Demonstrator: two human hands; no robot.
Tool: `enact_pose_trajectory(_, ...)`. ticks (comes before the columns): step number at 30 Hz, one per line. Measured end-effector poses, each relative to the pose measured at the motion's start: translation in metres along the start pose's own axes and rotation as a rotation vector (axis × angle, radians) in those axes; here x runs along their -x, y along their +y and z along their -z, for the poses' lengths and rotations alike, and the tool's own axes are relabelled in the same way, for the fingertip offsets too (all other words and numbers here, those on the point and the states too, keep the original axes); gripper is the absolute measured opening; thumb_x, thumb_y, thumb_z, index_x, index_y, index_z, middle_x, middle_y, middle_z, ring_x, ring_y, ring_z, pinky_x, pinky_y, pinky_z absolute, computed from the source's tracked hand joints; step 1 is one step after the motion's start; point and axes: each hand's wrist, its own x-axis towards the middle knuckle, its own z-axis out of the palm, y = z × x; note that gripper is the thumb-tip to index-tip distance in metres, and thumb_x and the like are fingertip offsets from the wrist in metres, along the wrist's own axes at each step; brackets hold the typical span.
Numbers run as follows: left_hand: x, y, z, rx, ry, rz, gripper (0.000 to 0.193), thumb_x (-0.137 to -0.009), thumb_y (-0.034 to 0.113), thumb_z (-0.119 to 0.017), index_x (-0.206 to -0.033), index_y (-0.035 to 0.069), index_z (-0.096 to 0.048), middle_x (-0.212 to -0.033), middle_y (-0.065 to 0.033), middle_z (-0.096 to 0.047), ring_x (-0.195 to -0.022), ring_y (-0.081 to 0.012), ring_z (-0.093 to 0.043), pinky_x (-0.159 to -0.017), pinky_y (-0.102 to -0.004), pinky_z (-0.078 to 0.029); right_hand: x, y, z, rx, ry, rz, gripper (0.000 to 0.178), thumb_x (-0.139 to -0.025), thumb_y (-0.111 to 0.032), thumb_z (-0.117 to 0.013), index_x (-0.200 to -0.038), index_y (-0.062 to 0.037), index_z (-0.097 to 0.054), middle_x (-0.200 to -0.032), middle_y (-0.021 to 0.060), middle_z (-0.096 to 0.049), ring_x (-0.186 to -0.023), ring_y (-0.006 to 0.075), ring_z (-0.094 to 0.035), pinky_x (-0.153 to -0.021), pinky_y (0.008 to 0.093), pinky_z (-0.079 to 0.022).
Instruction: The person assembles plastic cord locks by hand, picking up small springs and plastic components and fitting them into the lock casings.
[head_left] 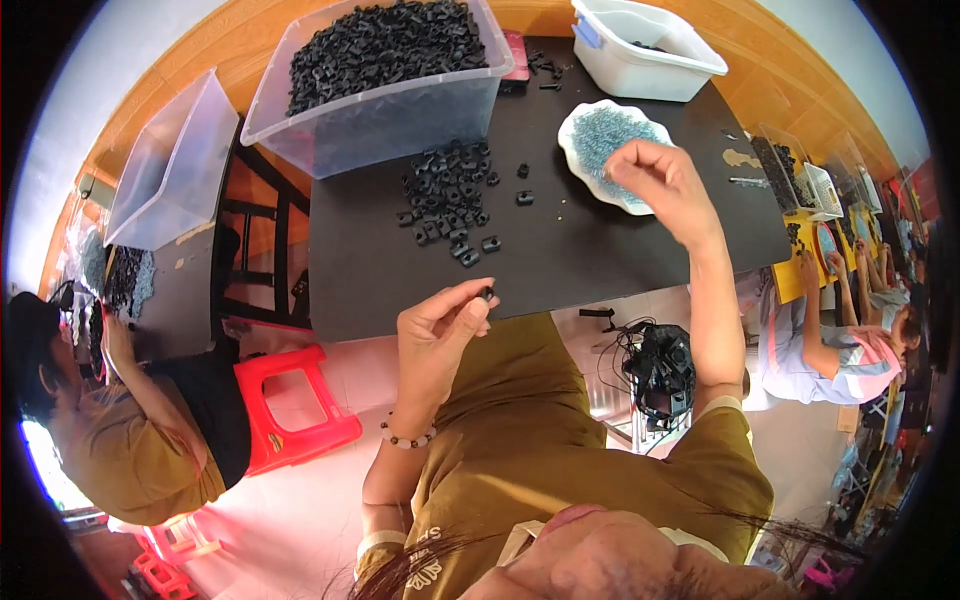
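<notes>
I see the left hand (445,320) clamped on a small dark rounded part (487,294) at centre. From it, a heap of small black parts (450,195) lies at 11 o'clock; at 2 o'clock, the right hand (668,190) overlaps a white scalloped dish (568,150), grip indiscernible.

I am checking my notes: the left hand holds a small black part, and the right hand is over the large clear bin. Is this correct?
Not quite: the right hand is over the white wavy-edged dish, as the head view shows. The left hand does hold a small black part.
</notes>
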Motion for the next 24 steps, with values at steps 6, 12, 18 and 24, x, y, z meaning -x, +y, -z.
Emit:
enact_pose_trajectory(6,-0.003,-0.004,-0.010,0.032,-0.028,-0.019,0.026,-0.095,0.010,-0.068,-0.117,-0.004,-0.069,-0.091,-0.0051,-0.068,-0.078,-0.0085,-0.063,-0.071,-0.0221,-0.051,0.025,-0.028,-0.050,-0.310,-0.171,-0.076,0.015,-0.095,-0.015,-0.065,-0.091,-0.0005,-0.066,-0.086,-0.0017,-0.061,-0.075,0.0020,-0.046,-0.067,0.0191,-0.036)
enact_pose_trajectory(12,-0.026,-0.006,-0.020,-0.082,0.008,-0.173,0.026,-0.094,0.010,-0.070,-0.117,0.000,-0.070,-0.086,-0.0015,-0.064,-0.072,-0.0063,-0.056,-0.068,-0.0222,-0.048,0.017,-0.020,-0.067,-0.402,-0.154,-0.126,0.019,-0.096,-0.019,-0.065,-0.089,-0.0014,-0.066,-0.087,0.0009,-0.064,-0.082,0.0067,-0.054,-0.077,0.0233,-0.043)
enact_pose_trajectory(18,-0.040,-0.005,-0.030,-0.328,0.035,-0.327,0.026,-0.089,0.009,-0.073,-0.113,0.000,-0.071,-0.080,-0.0054,-0.065,-0.067,-0.0084,-0.057,-0.062,-0.0231,-0.048,0.021,-0.018,-0.084,-0.452,-0.205,-0.186,0.020,-0.096,-0.020,-0.066,-0.088,-0.0017,-0.066,-0.087,0.0011,-0.065,-0.083,0.0069,-0.055,-0.079,0.0224,-0.044)
enact_pose_trajectory(24,-0.045,-0.003,-0.027,-0.380,-0.010,-0.304,0.016,-0.093,0.008,-0.068,-0.106,0.000,-0.074,-0.085,-0.0032,-0.066,-0.072,-0.0055,-0.058,-0.065,-0.0214,-0.048,0.027,-0.014,-0.092,-0.322,-0.126,-0.156,0.018,-0.096,-0.018,-0.066,-0.091,-0.0012,-0.066,-0.088,0.0011,-0.065,-0.084,0.0069,-0.056,-0.080,0.0230,-0.044)
